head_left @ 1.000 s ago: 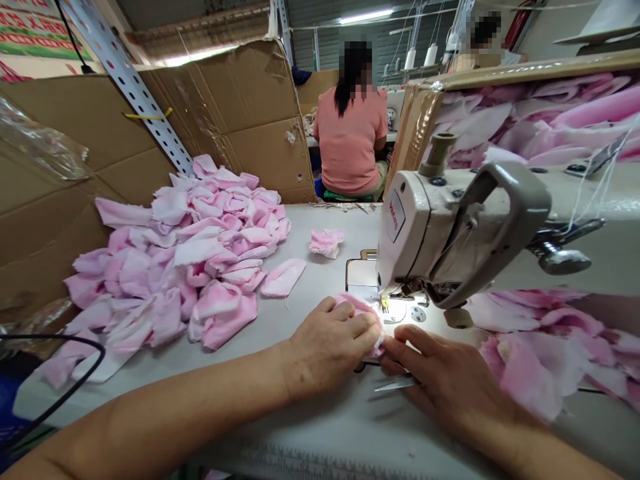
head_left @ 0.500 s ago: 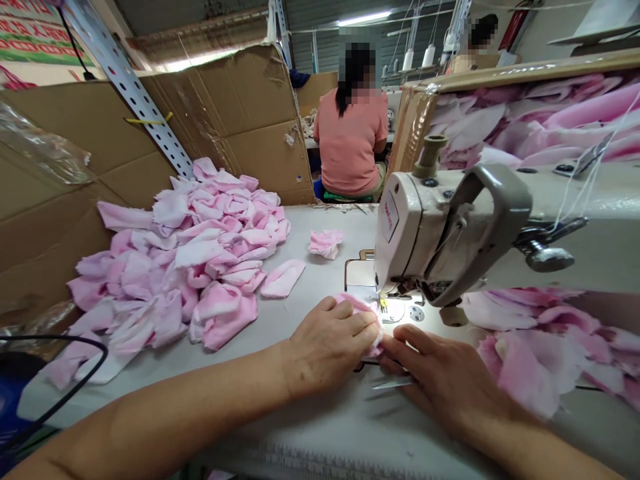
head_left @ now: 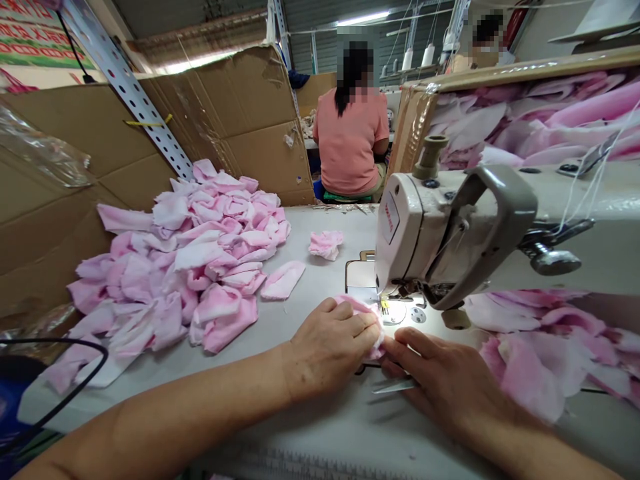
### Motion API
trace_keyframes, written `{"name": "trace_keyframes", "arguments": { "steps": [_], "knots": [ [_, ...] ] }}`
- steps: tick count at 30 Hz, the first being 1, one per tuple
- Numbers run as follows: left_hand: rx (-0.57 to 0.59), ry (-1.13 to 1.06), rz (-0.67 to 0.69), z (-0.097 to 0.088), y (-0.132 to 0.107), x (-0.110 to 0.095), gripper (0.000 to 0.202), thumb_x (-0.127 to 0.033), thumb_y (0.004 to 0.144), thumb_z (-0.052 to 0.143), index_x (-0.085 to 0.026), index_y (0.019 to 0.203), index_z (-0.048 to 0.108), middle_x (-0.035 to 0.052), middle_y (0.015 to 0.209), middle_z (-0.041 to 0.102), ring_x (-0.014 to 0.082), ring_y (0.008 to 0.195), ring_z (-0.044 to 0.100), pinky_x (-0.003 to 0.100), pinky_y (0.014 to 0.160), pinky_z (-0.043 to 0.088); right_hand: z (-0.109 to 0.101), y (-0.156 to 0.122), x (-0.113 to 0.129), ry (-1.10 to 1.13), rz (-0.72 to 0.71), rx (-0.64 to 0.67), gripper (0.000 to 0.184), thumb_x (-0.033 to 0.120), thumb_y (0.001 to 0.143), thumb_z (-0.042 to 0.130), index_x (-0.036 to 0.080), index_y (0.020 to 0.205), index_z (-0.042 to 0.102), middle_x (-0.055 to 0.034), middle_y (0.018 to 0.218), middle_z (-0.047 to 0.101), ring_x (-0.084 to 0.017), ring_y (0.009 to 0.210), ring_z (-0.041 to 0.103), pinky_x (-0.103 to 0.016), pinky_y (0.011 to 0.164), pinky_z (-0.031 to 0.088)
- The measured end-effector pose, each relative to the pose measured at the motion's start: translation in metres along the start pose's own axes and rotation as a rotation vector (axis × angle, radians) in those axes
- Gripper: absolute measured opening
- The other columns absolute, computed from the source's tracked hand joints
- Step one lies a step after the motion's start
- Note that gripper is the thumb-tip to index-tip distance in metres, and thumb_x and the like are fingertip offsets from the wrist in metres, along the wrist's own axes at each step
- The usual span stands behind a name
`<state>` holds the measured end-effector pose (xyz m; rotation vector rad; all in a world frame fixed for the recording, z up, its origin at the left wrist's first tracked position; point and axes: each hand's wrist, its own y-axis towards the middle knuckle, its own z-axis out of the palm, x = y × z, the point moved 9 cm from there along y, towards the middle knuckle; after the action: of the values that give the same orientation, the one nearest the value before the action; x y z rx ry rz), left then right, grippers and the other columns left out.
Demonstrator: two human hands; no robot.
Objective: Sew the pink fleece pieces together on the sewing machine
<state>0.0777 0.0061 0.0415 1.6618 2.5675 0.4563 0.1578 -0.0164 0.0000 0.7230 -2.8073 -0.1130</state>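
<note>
My left hand [head_left: 333, 343] is closed on a small pink-and-white fabric piece [head_left: 356, 308], pressing it against the machine bed just left of the needle area. Its fingers cover most of the piece. My right hand [head_left: 443, 373] lies to the right, thumb and fingertips touching the fabric's near edge. From under its curled fingers sticks a slim pointed metal tool [head_left: 393, 386]; its handle is hidden, so I cannot tell whether it is snips or tweezers. The sewing machine [head_left: 400, 227] stands over the fabric, its lamp lighting the needle plate [head_left: 395, 312].
A heap of pink fabric pieces [head_left: 200, 247] covers the table's left side. Two loose pieces, one flat [head_left: 283, 280] and one gathered [head_left: 326, 245], lie beyond my left hand. More fabric [head_left: 545, 347] lies right of the machine. Cardboard [head_left: 240, 113] walls the back; a person [head_left: 350, 140] sits beyond.
Almost nothing differs. The view has shifted very slightly; both hands keep their places on and beside the fabric.
</note>
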Motion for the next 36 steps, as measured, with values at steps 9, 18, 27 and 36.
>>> {"name": "trace_keyframes", "arguments": {
  "steps": [9, 18, 27, 36],
  "knots": [
    [-0.005, -0.026, -0.012, -0.001, 0.0, 0.001, 0.015, -0.024, 0.093, 0.047, -0.019, 0.103, 0.058, 0.0009, 0.107, 0.064, 0.0176, 0.086, 0.052, 0.032, 0.072, 0.032, -0.003, 0.001, 0.002, -0.017, -0.005, -0.02, 0.029, 0.02, 0.086, 0.048, 0.028, 0.113, 0.051, 0.0002, 0.102, 0.062, -0.018, 0.074, 0.062, -0.03, 0.054, 0.039],
    [-0.016, -0.061, 0.008, -0.014, 0.001, 0.006, 0.017, -0.024, 0.094, 0.046, -0.021, 0.105, 0.058, -0.0009, 0.106, 0.065, 0.0162, 0.082, 0.052, 0.031, 0.069, 0.032, -0.006, 0.002, 0.002, -0.009, -0.023, -0.075, 0.024, 0.021, 0.086, 0.05, 0.027, 0.11, 0.05, 0.0001, 0.102, 0.062, -0.017, 0.071, 0.061, -0.029, 0.052, 0.036],
    [0.064, -0.034, 0.172, -0.017, 0.005, -0.007, 0.013, -0.026, 0.095, 0.05, -0.022, 0.101, 0.061, -0.0021, 0.107, 0.065, 0.0142, 0.085, 0.052, 0.03, 0.073, 0.034, -0.002, 0.002, 0.0, 0.035, -0.007, -0.068, 0.011, 0.019, 0.081, 0.054, 0.026, 0.09, 0.051, 0.0031, 0.093, 0.06, -0.017, 0.072, 0.059, -0.028, 0.052, 0.03],
    [0.124, -0.098, 0.279, -0.008, 0.006, 0.003, 0.014, -0.022, 0.095, 0.051, -0.023, 0.104, 0.061, -0.002, 0.111, 0.065, 0.013, 0.096, 0.055, 0.029, 0.079, 0.036, -0.005, 0.001, 0.0, -0.008, 0.012, -0.097, 0.017, 0.021, 0.088, 0.046, 0.026, 0.103, 0.053, 0.0008, 0.098, 0.063, -0.017, 0.069, 0.06, -0.029, 0.051, 0.033]
  ]
}}
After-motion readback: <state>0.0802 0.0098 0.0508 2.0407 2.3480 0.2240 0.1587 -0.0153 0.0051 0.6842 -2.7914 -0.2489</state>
